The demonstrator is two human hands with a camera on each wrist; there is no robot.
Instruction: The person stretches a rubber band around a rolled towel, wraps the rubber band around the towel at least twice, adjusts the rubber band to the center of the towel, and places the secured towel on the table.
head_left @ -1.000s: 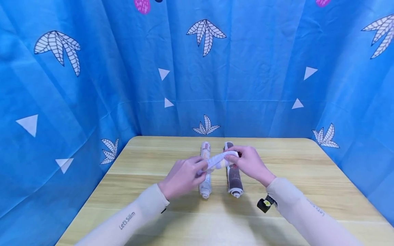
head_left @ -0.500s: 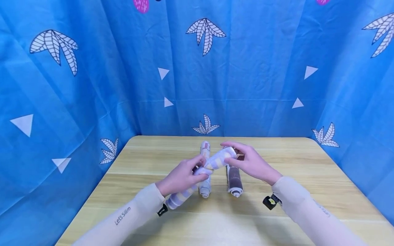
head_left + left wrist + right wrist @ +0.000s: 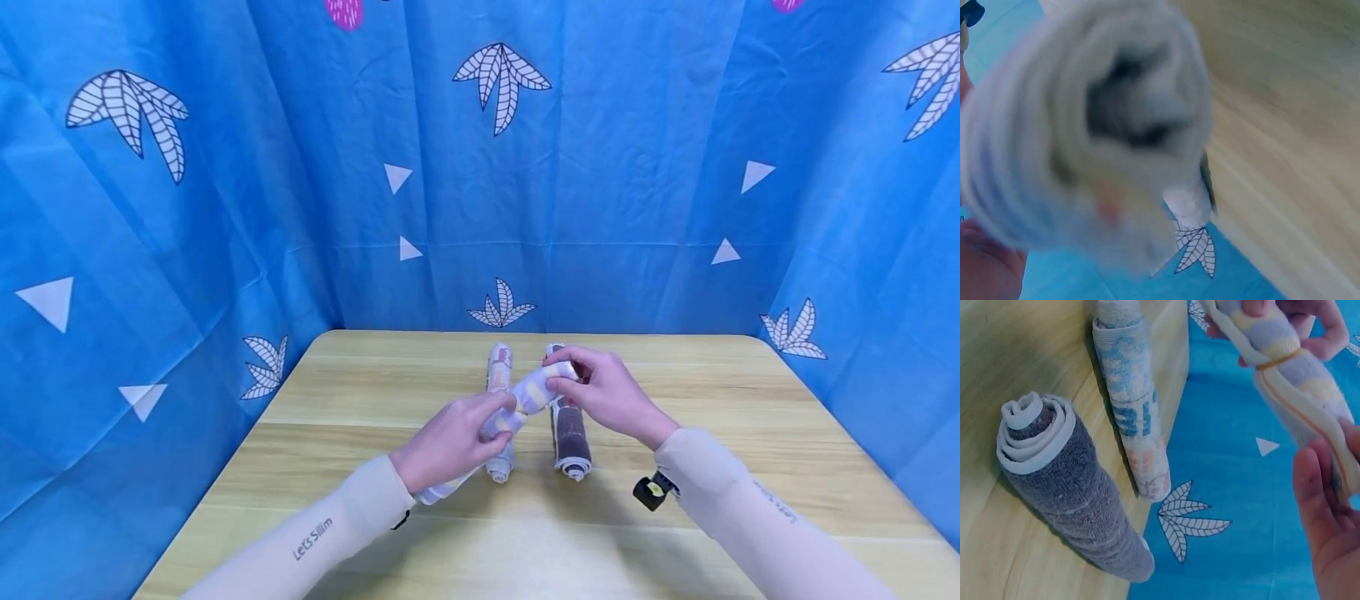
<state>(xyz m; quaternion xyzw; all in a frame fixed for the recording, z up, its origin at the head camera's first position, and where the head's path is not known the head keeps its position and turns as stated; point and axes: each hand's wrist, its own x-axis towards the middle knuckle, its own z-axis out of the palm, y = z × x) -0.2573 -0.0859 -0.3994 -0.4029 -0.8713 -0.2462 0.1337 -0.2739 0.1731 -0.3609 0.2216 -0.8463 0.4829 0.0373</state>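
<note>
A rolled towel (image 3: 536, 390) with lilac, white and yellow stripes is held up slantwise between both hands, above the table. Its near end looms blurred in the left wrist view, showing a spiral roll (image 3: 1016, 144) with a dark hollow. My left hand (image 3: 455, 442) grips the roll near its middle, thumb and fingers around it. With thumb and fingertips, my right hand (image 3: 613, 398) pinches the far end. Around the roll, between the hands, runs a thin yellowish band (image 3: 1279, 359), which pulls the cloth in slightly.
Two other rolled towels lie side by side on the wooden table (image 3: 360, 375): a pale printed one (image 3: 500, 358) and a dark grey-brown one (image 3: 572, 437) with white edging. Blue patterned curtain (image 3: 615, 167) surrounds the table's back and sides.
The striped roll has turned in the hands, and its near end now shows less beyond the left wrist. My left fingers, spread half a second ago, have closed around it; the right hand stays at the far end.
</note>
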